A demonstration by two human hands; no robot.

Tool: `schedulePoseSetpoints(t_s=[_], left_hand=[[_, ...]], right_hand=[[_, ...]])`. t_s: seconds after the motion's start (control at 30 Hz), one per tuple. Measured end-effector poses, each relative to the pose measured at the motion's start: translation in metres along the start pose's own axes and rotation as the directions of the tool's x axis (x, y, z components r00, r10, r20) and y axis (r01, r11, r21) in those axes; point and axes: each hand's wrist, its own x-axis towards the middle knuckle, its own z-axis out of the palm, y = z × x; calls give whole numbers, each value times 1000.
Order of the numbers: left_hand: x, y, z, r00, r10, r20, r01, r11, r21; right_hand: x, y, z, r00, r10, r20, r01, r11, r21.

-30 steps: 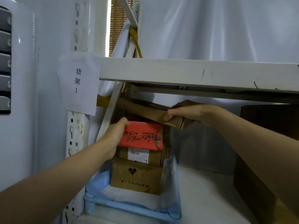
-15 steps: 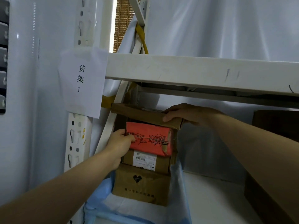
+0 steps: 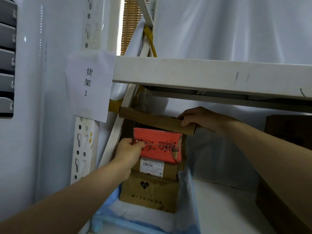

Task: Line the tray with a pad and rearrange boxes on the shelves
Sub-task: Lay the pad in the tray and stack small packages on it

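Partly hidden under the white upper shelf beam (image 3: 211,75), a stack of parcels stands in a blue tray (image 3: 104,223) lined with a white and blue pad (image 3: 135,211) on the lower shelf (image 3: 224,208). The left hand (image 3: 129,153) grips the left end of the red parcel (image 3: 158,146), thumb across its front; its fingers are curled out of sight behind the parcel. The right hand (image 3: 200,119) holds the right end of the flat brown box (image 3: 157,121) at the top of the stack, thumb on the front edge and fingers folded over the top; the box tilts down to the right, and whether it touches the red parcel cannot be told. Below the red parcel lie a brown box with a barcode label (image 3: 152,167) and a brown box with a heart mark (image 3: 148,193), whose print is too blurred to read. A dark cardboard box (image 3: 287,129) at the right is cut off by the arm and the frame edge. A paper label (image 3: 89,83) hangs on the slotted post (image 3: 82,149).
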Motion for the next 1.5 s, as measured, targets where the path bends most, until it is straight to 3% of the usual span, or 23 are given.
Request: schedulePoseSetpoints(t_s=[0.3, 0.43, 0.6, 1.07, 1.33, 1.5], left_hand=[[1, -4, -6, 999, -42, -5, 42, 999, 13], [4, 9, -10, 995, 11, -97, -25, 990, -137], [6, 29, -5, 999, -7, -36, -4, 959, -284], [4, 25, 6, 997, -3, -76, -12, 981, -195], [0, 25, 0, 999, 0, 32, 2, 997, -71], [1, 25, -1, 999, 35, -3, -35, 999, -41]], right_hand=[[-27, -3, 16, 998, 22, -54, -23, 999, -26], [-36, 6, 26, 980, 60, -192, -16, 975, 220], [-41, 14, 42, 988, 79, -135, -29, 940, 339], [-46, 18, 45, 970, 54, -235, 66, 880, 471], [-48, 23, 47, 945, 88, -315, 102, 836, 539], [-46, 25, 48, 909, 110, -403, 144, 823, 550]])
